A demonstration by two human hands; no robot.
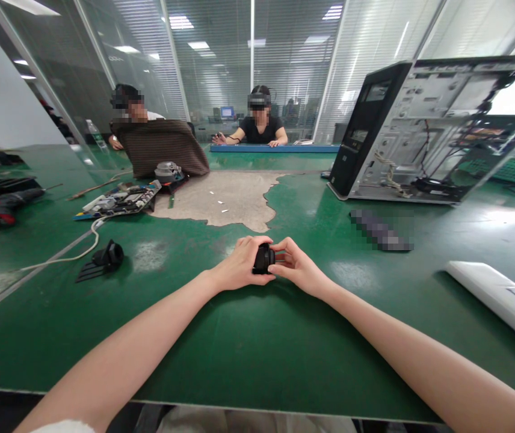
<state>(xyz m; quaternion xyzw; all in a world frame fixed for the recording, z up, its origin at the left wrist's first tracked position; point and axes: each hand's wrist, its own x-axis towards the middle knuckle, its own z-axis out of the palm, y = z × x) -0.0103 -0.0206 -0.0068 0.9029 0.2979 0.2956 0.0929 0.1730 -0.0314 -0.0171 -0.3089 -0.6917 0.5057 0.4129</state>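
Note:
A small black boxy device (262,260), which resembles an action camera, is held between my two hands just above the green table or resting on it; I cannot tell which. My left hand (242,263) wraps around its left side, thumb below and fingers above. From the right, the fingertips of my right hand (297,266) pinch a round-edged part on the device's right side (271,257). Fingers cover much of the device, so its exact kind is hidden. Left of my hands, a black plastic bracket-like piece (109,255) lies apart on the table.
An opened computer case (402,138) stands at the right, with a blurred dark object (380,230) and a white slab-like device (501,300) nearer. Circuit boards (124,199), a cable (65,260) and a power drill (5,203) lie left. Two people sit across the green table (257,355).

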